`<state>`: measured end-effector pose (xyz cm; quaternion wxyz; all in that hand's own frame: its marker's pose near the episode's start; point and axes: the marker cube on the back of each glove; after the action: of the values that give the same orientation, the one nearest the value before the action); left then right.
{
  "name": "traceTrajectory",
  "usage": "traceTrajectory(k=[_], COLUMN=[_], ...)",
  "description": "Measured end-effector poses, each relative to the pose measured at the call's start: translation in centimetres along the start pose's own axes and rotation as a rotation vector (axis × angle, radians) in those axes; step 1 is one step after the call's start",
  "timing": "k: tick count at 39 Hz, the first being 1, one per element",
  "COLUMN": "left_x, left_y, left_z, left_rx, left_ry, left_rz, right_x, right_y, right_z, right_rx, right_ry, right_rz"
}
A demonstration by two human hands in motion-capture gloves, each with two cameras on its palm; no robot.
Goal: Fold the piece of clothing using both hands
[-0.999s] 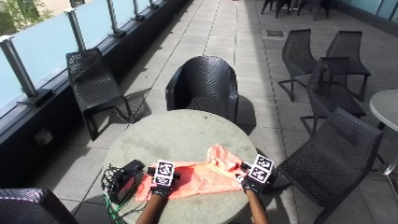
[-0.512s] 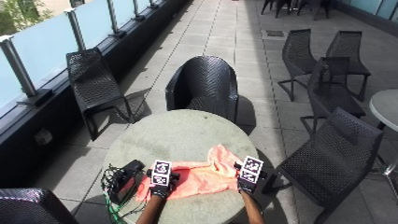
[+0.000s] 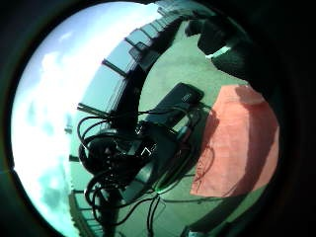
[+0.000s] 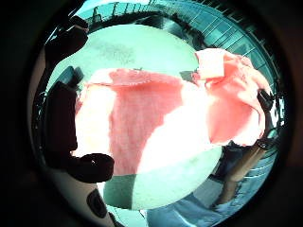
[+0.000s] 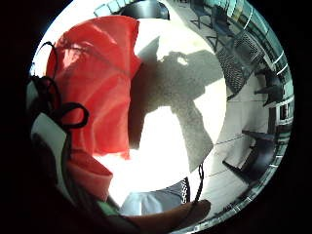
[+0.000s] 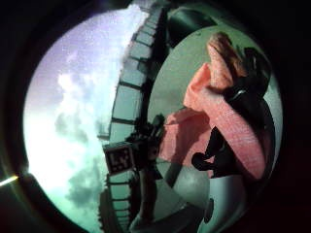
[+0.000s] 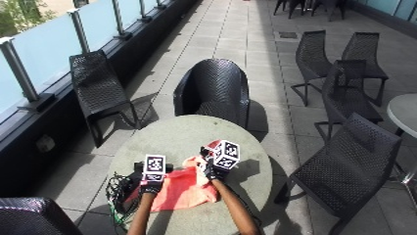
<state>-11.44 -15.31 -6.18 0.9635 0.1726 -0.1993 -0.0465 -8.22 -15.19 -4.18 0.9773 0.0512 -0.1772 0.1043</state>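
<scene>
Mid-fold, I'd say, nowhere near done. The pink garment (image 7: 184,188) lies on the round table (image 7: 189,137), toward the person's edge, partly flat and partly lifted. The right hand (image 7: 214,169) is raised over the middle of the table with one side of the cloth bunched in it; the right thumb-side palm view shows the fabric draped across the curled glove fingers (image 6: 221,160), so that hand is grasping the garment. The left hand (image 7: 151,185) sits low at the garment's left edge; the left thumb-side view shows its fingers (image 4: 78,161) curled at the cloth's border, and I read that as a pinch on the edge, though the contact point itself is hard to make out. My read: the right side is being carried over toward the left for a first fold, with the left hand anchoring. Not yet visible: any clean crease, aligned edges or a compact rectangle. The lifted part is crumpled, not flat. Left to do, by my estimate: lay the raised flap down, smooth it, then at least one more fold. A tangle of black cables and devices (image 7: 124,188) lies just beside the garment's left edge on the table, near the left hand, and could snag the cloth if it slides that way. Black wicker chairs (image 7: 212,90) stand around the table, well apart from the work.
</scene>
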Motion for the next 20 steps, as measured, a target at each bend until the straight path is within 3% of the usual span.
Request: traceTrajectory(k=[3, 9, 14, 16, 20], left_x=[-1.9, -4.8, -6.2, -6.5, -6.9], left_y=[1.9, 3.0, 4.7, 4.9, 5.0], left_z=[-1.4, -3.5, -3.4, -2.7, -0.6], left_rx=[-0.131, -0.152, -0.144, -0.132, -0.129], left_ry=[-0.024, 0.089, 0.092, 0.069, 0.04], left_rz=[-0.042, -0.143, -0.196, -0.205, -0.206], right_x=[-4.3, -10.2, -13.4, -14.6, -17.1], right_y=[0.4, 1.4, 3.1, 4.5, 8.3], right_z=[2.5, 9.1, 15.4, 15.7, 12.3], right_rx=[-0.03, -0.113, -0.208, -0.241, -0.266], right_ry=[0.084, 0.223, 0.297, 0.294, 0.281], right_rz=[-0.083, -0.22, -0.301, -0.318, -0.325])
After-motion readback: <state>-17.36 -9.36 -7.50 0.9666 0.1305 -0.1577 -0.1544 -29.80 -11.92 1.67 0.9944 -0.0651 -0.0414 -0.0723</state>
